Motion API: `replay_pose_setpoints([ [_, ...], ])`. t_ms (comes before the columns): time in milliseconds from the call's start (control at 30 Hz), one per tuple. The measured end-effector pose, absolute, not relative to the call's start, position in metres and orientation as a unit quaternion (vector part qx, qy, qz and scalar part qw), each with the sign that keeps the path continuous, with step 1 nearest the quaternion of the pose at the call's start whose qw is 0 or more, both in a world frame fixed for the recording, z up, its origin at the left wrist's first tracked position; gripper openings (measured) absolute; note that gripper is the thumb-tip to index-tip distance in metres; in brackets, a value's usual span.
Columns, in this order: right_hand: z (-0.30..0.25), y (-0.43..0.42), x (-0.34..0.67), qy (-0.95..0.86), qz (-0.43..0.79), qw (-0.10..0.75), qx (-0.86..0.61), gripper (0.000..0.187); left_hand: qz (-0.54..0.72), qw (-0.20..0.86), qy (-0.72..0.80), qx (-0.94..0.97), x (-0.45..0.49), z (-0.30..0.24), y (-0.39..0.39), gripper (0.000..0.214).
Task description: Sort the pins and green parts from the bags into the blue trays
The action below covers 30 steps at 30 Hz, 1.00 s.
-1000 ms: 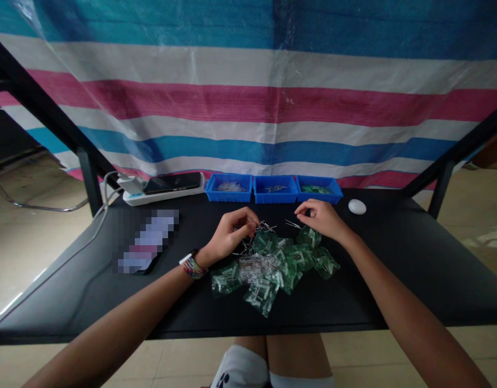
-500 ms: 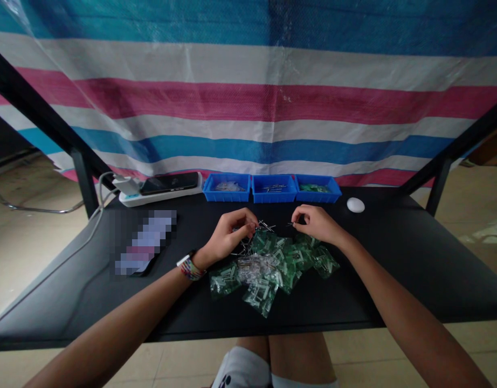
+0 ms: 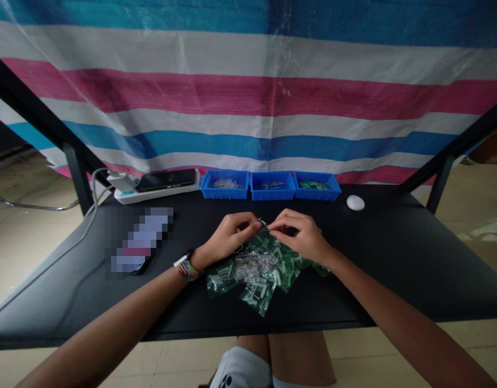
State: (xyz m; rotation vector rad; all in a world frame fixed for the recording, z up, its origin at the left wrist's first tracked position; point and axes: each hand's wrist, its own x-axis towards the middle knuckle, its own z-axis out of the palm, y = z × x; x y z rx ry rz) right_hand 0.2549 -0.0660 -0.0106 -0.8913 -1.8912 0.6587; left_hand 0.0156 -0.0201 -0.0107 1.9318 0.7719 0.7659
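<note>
Between my two hands are several thin metal pins (image 3: 263, 222), too small to make out fully. My left hand (image 3: 231, 233), with a band and woven bracelet at the wrist, pinches them from the left. The fingertips of my right hand (image 3: 299, 231) close on their right end. Below my hands lies a heap of small clear and green plastic packets (image 3: 268, 267) holding small pale parts. More loose metal pins (image 3: 243, 248) lie partly hidden beside my left fingers.
Three blue bins stand at the back: one with clear packets (image 3: 224, 195), one with metal pins (image 3: 271, 195), one with green packets (image 3: 317, 195). A white power strip with a phone (image 3: 165, 180) is at left, near a blurred phone (image 3: 143, 240). A white oval object (image 3: 356, 202) lies right.
My right hand has moved left, bringing its fingertips to the metal pins at my left hand. The view has shifted slightly.
</note>
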Motion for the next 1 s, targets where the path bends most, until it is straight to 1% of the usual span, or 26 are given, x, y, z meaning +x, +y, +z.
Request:
replay_pose_setpoints([
  [100, -0.0115, -0.0684, 0.2519, -0.767, 0.237, 0.48, -0.353, 0.011, 0.308, 0.445, 0.305, 0.783, 0.0155, -0.0092, -0.0206, 0.038],
  [233, -0.0111, -0.0687, 0.2522, -0.759, 0.219, 0.488, -0.371, 0.012, 0.323, 0.472, 0.299, 0.763, 0.0177, -0.0101, -0.0219, 0.033],
  [333, -0.0108, -0.0678, 0.2529, -0.741, 0.228, 0.495, -0.391, 0.013, 0.353, 0.473, 0.305, 0.747, 0.0198, -0.011, -0.0226, 0.03],
  [433, -0.0107, -0.0665, 0.2538, -0.726, 0.256, 0.485, -0.416, 0.005, 0.376, 0.462, 0.313, 0.74, 0.0208, -0.0103, -0.0227, 0.028],
  [533, -0.0108, -0.065, 0.2543, -0.721, 0.269, 0.468, -0.435, 0.021, 0.382, 0.456, 0.313, 0.74, 0.0209, -0.0087, -0.0225, 0.027],
  [600, -0.0114, -0.0639, 0.2542, -0.718, 0.276, 0.466, -0.437, 0.023, 0.382, 0.458, 0.309, 0.741, 0.0212, -0.0078, -0.0225, 0.026],
  [700, -0.0127, -0.063, 0.2538, -0.71, 0.289, 0.473, -0.434, 0.016, 0.383, 0.471, 0.306, 0.733, 0.0218, -0.0077, -0.0225, 0.026],
  [800, -0.0135, -0.0631, 0.2537, -0.697, 0.293, 0.488, -0.437, 0.01, 0.386, 0.509, 0.298, 0.709, 0.0213, -0.0087, -0.0214, 0.03],
  [900, -0.0142, -0.0634, 0.2542, -0.692, 0.284, 0.502, -0.434, 0.008, 0.372, 0.54, 0.292, 0.696, 0.0189, -0.0092, -0.0192, 0.031],
  [1000, -0.0153, -0.0632, 0.2549, -0.698, 0.268, 0.512, -0.424, 0.008, 0.337, 0.527, 0.306, 0.718, 0.0163, -0.0078, -0.0179, 0.038],
])
